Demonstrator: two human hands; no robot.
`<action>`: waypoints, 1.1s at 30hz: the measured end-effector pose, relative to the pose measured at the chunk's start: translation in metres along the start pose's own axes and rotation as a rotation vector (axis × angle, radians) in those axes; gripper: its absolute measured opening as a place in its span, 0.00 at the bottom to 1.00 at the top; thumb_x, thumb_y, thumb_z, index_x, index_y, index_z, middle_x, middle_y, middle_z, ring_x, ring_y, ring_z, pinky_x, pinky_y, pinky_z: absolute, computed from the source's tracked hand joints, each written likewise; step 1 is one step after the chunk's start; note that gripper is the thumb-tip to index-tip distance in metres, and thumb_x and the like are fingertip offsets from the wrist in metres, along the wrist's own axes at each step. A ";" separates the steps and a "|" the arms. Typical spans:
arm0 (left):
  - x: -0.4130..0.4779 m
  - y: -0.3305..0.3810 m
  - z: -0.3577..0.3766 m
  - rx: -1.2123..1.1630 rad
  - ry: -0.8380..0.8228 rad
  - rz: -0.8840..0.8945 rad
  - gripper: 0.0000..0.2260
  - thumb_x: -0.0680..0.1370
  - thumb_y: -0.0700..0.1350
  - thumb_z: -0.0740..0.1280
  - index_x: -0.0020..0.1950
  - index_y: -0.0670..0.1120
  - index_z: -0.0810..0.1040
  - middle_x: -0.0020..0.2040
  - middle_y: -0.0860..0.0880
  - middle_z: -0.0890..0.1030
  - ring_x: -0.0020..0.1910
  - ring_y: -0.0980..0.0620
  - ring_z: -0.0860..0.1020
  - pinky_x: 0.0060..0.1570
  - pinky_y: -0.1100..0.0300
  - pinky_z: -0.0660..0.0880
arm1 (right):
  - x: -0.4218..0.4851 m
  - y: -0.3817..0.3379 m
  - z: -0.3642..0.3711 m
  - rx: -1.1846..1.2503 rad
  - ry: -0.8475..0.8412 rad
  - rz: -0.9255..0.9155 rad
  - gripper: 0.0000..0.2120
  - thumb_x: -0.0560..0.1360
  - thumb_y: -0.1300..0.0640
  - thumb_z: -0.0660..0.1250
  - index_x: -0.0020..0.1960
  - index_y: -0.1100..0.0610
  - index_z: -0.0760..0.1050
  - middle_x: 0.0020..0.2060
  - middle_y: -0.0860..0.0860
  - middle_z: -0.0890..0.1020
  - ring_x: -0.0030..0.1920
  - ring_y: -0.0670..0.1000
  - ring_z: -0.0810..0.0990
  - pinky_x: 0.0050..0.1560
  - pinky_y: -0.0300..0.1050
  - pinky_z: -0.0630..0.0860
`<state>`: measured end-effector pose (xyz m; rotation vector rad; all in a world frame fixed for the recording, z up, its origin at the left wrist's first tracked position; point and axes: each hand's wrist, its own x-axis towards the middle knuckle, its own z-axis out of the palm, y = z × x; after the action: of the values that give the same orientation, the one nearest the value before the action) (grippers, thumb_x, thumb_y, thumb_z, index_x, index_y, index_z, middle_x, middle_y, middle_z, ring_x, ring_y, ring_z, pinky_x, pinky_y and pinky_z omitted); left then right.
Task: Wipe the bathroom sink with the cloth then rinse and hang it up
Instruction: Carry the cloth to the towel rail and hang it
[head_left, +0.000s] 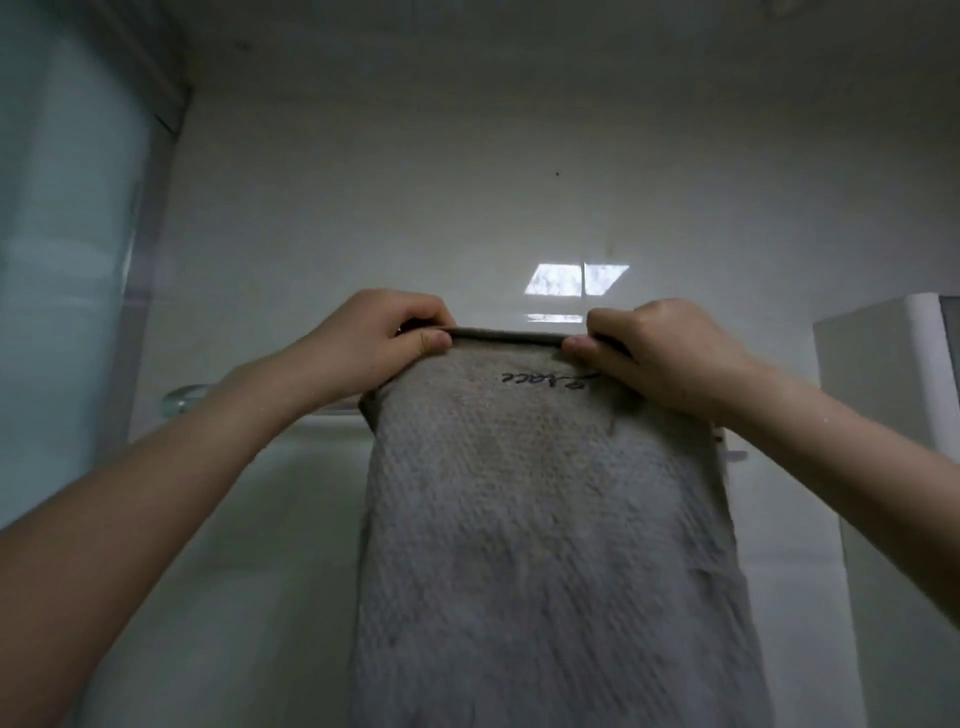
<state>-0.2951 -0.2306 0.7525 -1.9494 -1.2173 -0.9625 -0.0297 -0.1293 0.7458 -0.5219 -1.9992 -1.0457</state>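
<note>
A grey terry cloth (545, 519) with dark embroidered lettering near its top hangs long and flat in front of me, reaching down past the bottom of the frame. My left hand (384, 343) pinches its top left corner and my right hand (649, 348) pinches its top right corner, with the top hem stretched straight between them. Behind the cloth a white towel rail (317, 418) runs across the wall; its middle is hidden by the cloth. The sink is not in view.
A frosted glass panel (67, 260) stands at the left. The glossy white tiled wall (467, 182) ahead reflects a window. A white cabinet (883, 364) juts out at the right, close to my right forearm.
</note>
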 end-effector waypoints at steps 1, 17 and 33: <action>0.006 -0.008 0.004 0.010 0.000 -0.026 0.04 0.77 0.44 0.66 0.46 0.50 0.81 0.37 0.61 0.78 0.38 0.64 0.75 0.39 0.70 0.66 | 0.011 0.005 0.005 -0.001 -0.027 0.010 0.22 0.79 0.39 0.53 0.41 0.56 0.69 0.27 0.47 0.65 0.31 0.54 0.67 0.33 0.47 0.63; 0.017 -0.043 0.027 -0.207 -0.360 -0.252 0.07 0.70 0.39 0.75 0.43 0.50 0.82 0.38 0.57 0.83 0.37 0.61 0.80 0.41 0.70 0.75 | 0.027 0.028 0.068 0.448 -0.238 0.012 0.16 0.70 0.42 0.72 0.39 0.50 0.68 0.35 0.46 0.75 0.35 0.47 0.73 0.37 0.44 0.72; -0.018 -0.039 0.011 -0.075 -0.339 -0.178 0.10 0.71 0.45 0.75 0.52 0.53 0.84 0.38 0.72 0.80 0.43 0.72 0.79 0.43 0.77 0.71 | -0.040 0.043 0.035 0.629 -0.281 0.122 0.14 0.75 0.57 0.69 0.53 0.39 0.80 0.42 0.24 0.79 0.50 0.30 0.78 0.49 0.22 0.70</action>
<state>-0.3339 -0.2154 0.7373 -2.1537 -1.5864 -0.7925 0.0058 -0.0754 0.7225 -0.4508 -2.3586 -0.2393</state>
